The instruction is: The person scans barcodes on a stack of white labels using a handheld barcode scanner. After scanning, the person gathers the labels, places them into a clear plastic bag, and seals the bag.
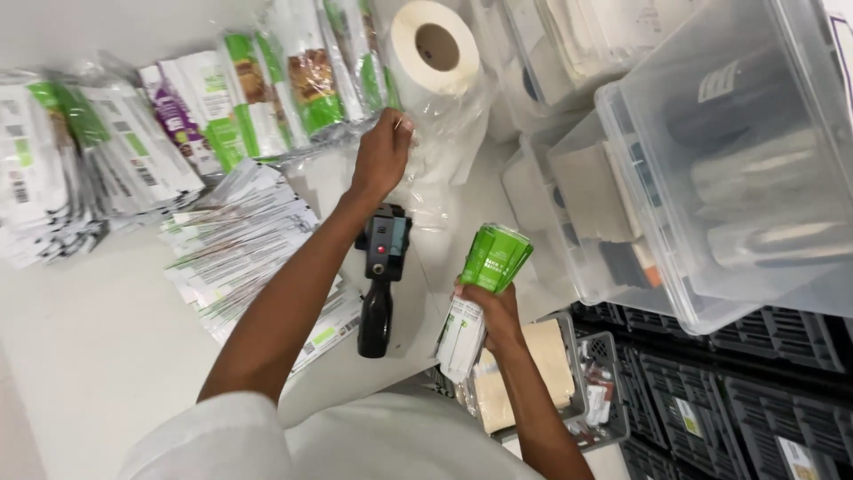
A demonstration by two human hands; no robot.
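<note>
The left hand [382, 153] reaches forward over the white bench [80, 356], its fingers [402, 124] pinched shut on a sheet of clear plastic wrap [435, 151] that drapes down from the packets ahead. Just beyond those fingers stands a roll of white labels [435, 53] with its hollow core facing up, and to their left leans a row of green and white flat pouches [293, 80], with one purple pouch [173, 116] further left. Below the left forearm lies a fanned heap of white printed pouches [240, 240], and further left a second bundle of pouches wrapped in clear film [71, 160]. A black handheld printer [378, 284] with a red button lies on the bench between the two arms, just beneath the left wrist. The right hand [493, 311] is closed around a stack of green-topped pouches [484, 284], held nearly upright above the bench edge, thumb in front and fingers behind. Right of these fingers sit large clear plastic storage bins [711, 178] holding folded bags and papers. Below the right hand is a grey wire basket [604, 400] with brown paper, and black plastic crates [755, 400] fill the floor at the lower right. White sleeves cover the upper arms.
</note>
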